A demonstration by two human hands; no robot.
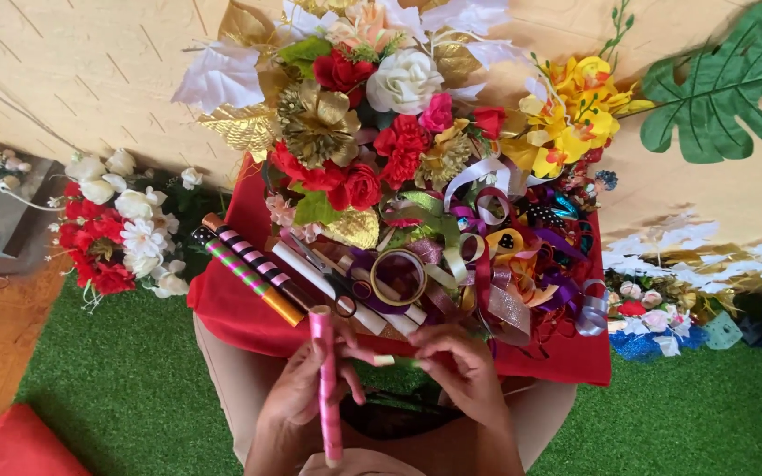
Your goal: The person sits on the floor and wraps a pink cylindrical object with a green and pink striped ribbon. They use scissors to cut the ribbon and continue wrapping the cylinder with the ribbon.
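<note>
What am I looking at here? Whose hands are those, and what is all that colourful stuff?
The camera sits on a person's head and looks down, so the two hands at the bottom are their own. The left hand holds a pink roll standing upright. The right hand pinches something small by its fingertips; what it is, I cannot tell. In front lies a red cloth with a big bunch of artificial flowers, curly ribbons, striped rolls, scissors and a tape ring. Below is green fake grass.
</note>
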